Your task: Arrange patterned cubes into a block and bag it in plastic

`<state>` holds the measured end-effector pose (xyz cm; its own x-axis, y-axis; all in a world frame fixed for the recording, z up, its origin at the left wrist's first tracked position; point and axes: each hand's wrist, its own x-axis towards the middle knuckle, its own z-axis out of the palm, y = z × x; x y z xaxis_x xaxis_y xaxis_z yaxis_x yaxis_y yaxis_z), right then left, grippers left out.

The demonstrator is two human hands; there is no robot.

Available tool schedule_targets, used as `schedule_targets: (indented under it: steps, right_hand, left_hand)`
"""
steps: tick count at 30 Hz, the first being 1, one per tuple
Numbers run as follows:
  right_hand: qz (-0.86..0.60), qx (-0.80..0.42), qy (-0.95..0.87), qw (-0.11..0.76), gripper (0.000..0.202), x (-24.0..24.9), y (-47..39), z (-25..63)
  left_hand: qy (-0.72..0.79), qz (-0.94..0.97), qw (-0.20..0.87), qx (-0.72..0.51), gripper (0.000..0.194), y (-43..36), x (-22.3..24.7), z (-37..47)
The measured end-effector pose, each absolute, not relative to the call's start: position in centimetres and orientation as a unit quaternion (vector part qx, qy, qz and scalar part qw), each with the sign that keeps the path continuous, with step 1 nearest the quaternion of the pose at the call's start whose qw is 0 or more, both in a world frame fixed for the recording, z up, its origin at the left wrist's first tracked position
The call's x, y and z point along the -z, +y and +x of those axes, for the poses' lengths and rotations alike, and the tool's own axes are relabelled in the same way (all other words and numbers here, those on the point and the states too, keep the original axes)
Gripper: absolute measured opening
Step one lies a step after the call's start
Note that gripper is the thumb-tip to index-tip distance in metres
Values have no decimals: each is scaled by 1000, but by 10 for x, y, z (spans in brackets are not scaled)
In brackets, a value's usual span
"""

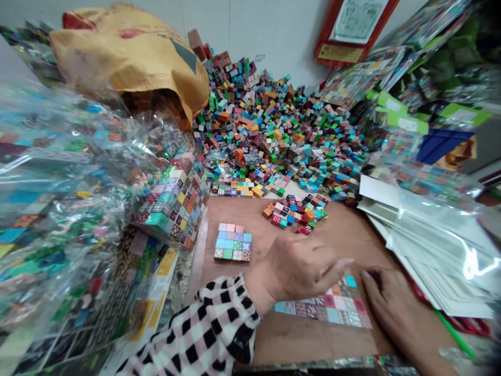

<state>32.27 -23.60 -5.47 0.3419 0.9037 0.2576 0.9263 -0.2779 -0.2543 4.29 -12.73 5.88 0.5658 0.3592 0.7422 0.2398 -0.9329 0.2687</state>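
My left hand, in a black and white checked sleeve, is over a flat block of small patterned cubes. Its fingers are curled closed with the thumb pointing right; whatever may be between the fingertips is hidden. At the right edge of that block my right hand rests on the brown board, loosely bent, thumb out and apart from the fingers. Left of my left hand lies a smaller square of cubes in neat rows. Just beyond my hand is a loose cluster of coloured cubes.
A big heap of mixed cubes fills the back against the wall. On the left are a yellow sack and clear plastic bags of cubes. White cards stack on the right, by a green stick.
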Motion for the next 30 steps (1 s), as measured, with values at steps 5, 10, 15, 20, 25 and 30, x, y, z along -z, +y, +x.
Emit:
schedule_targets:
  steps: [5,10,15,20,25,30]
  right_hand:
    - [-794,57,-581,168,34,57,-239,321]
    - [-787,66,-592,163,35,62,-238,325]
    - [-766,-18,-630,125,34,49,-235,341]
    - [-760,-41,-638,115,34,2,-217,327]
    - [-669,-100,-721,150,34,-34,-170,275]
    - [-595,18,-796,110,29,-45,-113,241]
  left_hand:
    - [175,878,47,-443,44,-126,-56,43]
    - [155,891,35,-425,40,-132,-51,48]
    - [165,878,48,-446,41,-130,-49,49]
    - [159,866,47,-472,38,-130,-45,51]
    - [155,863,41,-479,38,-131,-44,53]
    - [151,863,47,-480,40,-132,-47,53]
